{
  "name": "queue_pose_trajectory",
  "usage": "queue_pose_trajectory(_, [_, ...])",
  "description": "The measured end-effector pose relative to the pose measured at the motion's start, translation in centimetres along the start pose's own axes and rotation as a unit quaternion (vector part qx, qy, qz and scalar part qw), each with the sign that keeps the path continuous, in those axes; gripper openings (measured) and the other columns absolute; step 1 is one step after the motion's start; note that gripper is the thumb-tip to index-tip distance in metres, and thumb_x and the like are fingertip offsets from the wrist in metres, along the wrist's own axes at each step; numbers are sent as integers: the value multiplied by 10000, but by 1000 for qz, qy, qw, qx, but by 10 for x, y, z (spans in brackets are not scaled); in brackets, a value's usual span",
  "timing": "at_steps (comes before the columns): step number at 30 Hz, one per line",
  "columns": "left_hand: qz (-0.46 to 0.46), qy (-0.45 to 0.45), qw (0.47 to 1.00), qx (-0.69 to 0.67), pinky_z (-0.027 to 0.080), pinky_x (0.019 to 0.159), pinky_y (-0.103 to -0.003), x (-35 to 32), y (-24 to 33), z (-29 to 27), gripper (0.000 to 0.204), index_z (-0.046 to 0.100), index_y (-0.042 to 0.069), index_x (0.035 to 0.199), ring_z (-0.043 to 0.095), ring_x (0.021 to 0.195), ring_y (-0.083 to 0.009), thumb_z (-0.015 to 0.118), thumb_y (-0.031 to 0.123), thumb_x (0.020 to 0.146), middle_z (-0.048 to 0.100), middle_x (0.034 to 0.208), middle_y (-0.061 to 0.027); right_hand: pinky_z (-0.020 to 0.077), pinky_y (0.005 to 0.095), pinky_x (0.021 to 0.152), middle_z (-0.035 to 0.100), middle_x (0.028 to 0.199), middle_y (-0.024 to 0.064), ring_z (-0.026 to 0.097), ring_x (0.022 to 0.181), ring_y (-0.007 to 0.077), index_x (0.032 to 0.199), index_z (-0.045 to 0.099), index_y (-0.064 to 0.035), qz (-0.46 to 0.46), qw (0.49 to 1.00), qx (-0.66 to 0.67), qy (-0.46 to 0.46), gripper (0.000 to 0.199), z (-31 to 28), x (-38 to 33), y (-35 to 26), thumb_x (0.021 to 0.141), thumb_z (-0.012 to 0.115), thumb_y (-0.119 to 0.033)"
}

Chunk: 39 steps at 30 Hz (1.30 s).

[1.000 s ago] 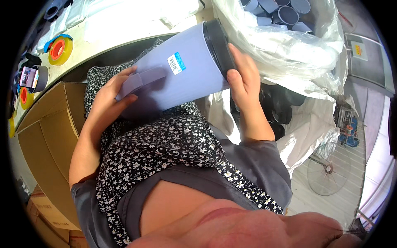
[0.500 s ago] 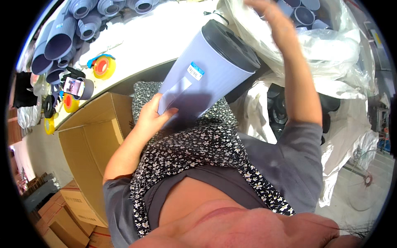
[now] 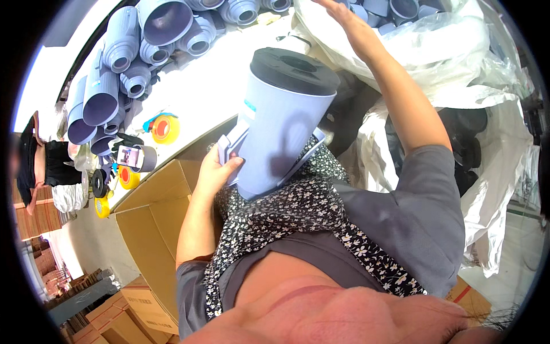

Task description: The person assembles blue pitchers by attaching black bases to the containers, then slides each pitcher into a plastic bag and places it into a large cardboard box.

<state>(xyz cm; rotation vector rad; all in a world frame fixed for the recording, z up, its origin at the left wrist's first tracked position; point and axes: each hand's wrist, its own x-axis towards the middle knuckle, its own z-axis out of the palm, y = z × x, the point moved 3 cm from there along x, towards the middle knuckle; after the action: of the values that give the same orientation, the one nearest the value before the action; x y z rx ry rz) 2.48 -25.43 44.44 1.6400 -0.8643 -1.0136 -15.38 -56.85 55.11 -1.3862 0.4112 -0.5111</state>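
My left hand (image 3: 216, 172) is closed round a frame-like handle on a tapered lavender plastic container (image 3: 286, 123). The container leans in front of my body, its wide end pointing away from me and covered by a round black lid (image 3: 295, 71). A second handle-like strip shows on its right side, and a small blue label on its left. My right hand (image 3: 352, 28) reaches to the top edge of the view, over a clear plastic bag (image 3: 421, 54); its fingers are stretched out and hold nothing that I can see. The fingertips are partly cut off.
Several lavender tube-shaped parts (image 3: 102, 97) lie on the white table (image 3: 189, 94), with a roll of yellow tape (image 3: 165, 129) and a phone (image 3: 130, 156) at its edge. An open cardboard box (image 3: 152, 229) stands at my left. A white sack (image 3: 372, 149) holds black parts at right.
The lavender container has turned in my left hand, so its label faces left and both side handles show. My right hand stays stretched out near the bag. The whole view has shifted.
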Motion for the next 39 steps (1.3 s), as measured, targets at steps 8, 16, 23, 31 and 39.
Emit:
queue_pose_trajectory(8, [-6, -51, 999, -11, 343, 421, -195, 16, -8, -3, 275, 461, 77, 891, 418, 470, -55, 704, 138, 778, 486, 669, 17, 213, 338, 1091, 362, 1411, 126, 320, 1308, 247, 1373, 377, -76, -227, 933, -272, -57, 615, -3, 6, 20, 953, 292, -518])
queue_pose_trajectory(16, [1, -47, 999, 27, 359, 446, -187, 21, -11, 9, 288, 502, 73, 947, 429, 519, -45, 706, 122, 749, 494, 726, 32, 218, 341, 1094, 364, 1416, 132, 311, 1321, 244, 1391, 342, -73, -160, 926, -336, -67, 549, 8, 19, 69, 978, 296, -432])
queue_pose_trajectory(23, [-26, -33, 997, -63, 341, 418, -197, 20, -7, -13, 256, 480, 80, 897, 414, 470, -48, 690, 170, 784, 487, 650, 17, 301, 349, 1050, 490, 1303, 133, 443, 1220, 240, 1313, 461, -63, -157, 928, -300, -158, 472, 21, -11, 10, 972, 362, -375])
queue_pose_trajectory(31, [93, -251, 928, 258, 464, 789, -360, -14, 26, 91, 474, 389, 14, 1190, 601, 931, -291, 652, 174, 830, 591, 1030, -202, 394, 375, 889, 611, 1034, 139, 540, 992, 297, 1144, 606, -63, -208, 831, -507, -96, 376, 111, 20, 3, 886, 521, -323])
queue_pose_trajectory(39, [191, 265, 921, 213, 422, 905, -380, -11, 6, -39, 301, 589, 32, 1061, 559, 1043, -289, 570, 256, 861, 603, 1085, -148, 410, 366, 847, 602, 968, 122, 541, 918, 277, 1071, 641, -37, -321, 841, -421, -112, 500, 73, -34, 6, 742, 636, -414])
